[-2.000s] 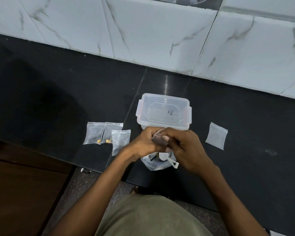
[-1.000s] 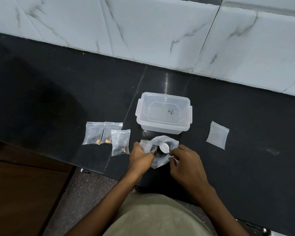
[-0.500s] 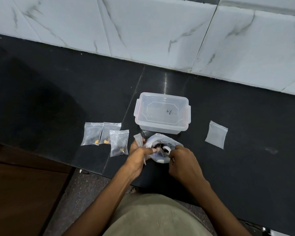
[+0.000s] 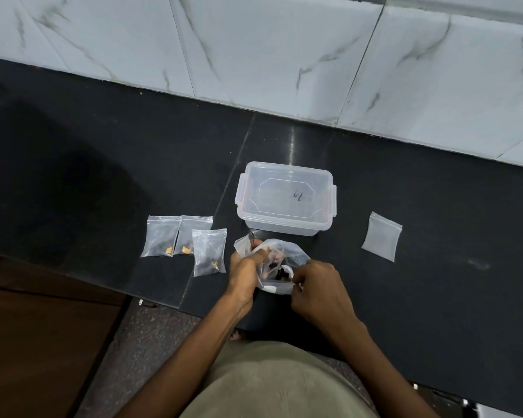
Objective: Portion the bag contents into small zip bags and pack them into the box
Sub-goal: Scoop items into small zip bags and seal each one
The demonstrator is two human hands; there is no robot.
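The large clear bag (image 4: 296, 251) lies open on the black counter in front of the clear plastic box (image 4: 286, 200), whose lid is on. My left hand (image 4: 246, 268) grips an empty small zip bag (image 4: 241, 243) at the large bag's left edge. My right hand (image 4: 317, 289) pinches the handle of a white scoop (image 4: 287, 269) that sits inside the large bag among dark pieces. Three small zip bags holding dark and yellow bits lie to the left (image 4: 160, 236) (image 4: 194, 233) (image 4: 209, 251). One empty zip bag (image 4: 381, 236) lies to the right.
The black counter (image 4: 435, 191) ends in a front edge just below my hands. White marble wall tiles (image 4: 269, 55) rise behind the box. A brown wooden panel (image 4: 43, 342) stands below the counter at the left.
Both hands came down from in front of the box to the large bag. My left hand brought the small zip bag to the bag's edge. My right hand took the scoop.
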